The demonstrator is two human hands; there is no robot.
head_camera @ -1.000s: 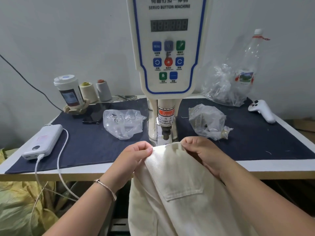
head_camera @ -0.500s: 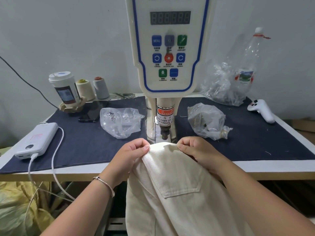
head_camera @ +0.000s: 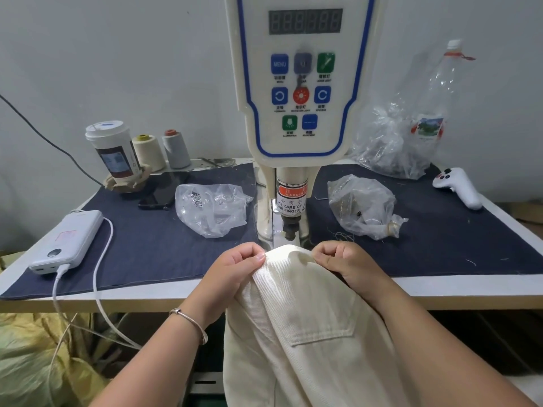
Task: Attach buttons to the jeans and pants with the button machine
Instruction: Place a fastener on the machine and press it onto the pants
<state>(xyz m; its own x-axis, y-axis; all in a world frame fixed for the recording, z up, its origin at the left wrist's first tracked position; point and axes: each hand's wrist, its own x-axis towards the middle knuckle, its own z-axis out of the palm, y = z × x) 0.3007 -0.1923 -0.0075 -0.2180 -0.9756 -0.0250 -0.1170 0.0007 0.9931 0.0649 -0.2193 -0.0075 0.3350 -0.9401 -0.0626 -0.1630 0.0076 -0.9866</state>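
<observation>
Cream-coloured pants (head_camera: 296, 324) hang over the table's front edge, waistband up, a back pocket flap showing. My left hand (head_camera: 232, 271) pinches the waistband on its left side and my right hand (head_camera: 346, 262) pinches it on the right. The waistband's top edge lies right below the punch head (head_camera: 290, 229) of the white button machine (head_camera: 296, 83), whose control panel faces me. The base under the fabric is hidden.
Two clear plastic bags of small parts lie beside the machine, one on the left (head_camera: 211, 208) and one on the right (head_camera: 363, 205). A power bank (head_camera: 69, 240) with cable, phone (head_camera: 164, 190), cup (head_camera: 113, 149), thread cones (head_camera: 148, 152), white remote (head_camera: 458, 188) and bottle (head_camera: 435, 113) stand around.
Both hands have carried the waistband forward toward the machine's punch head. The fabric edge now sits directly under it.
</observation>
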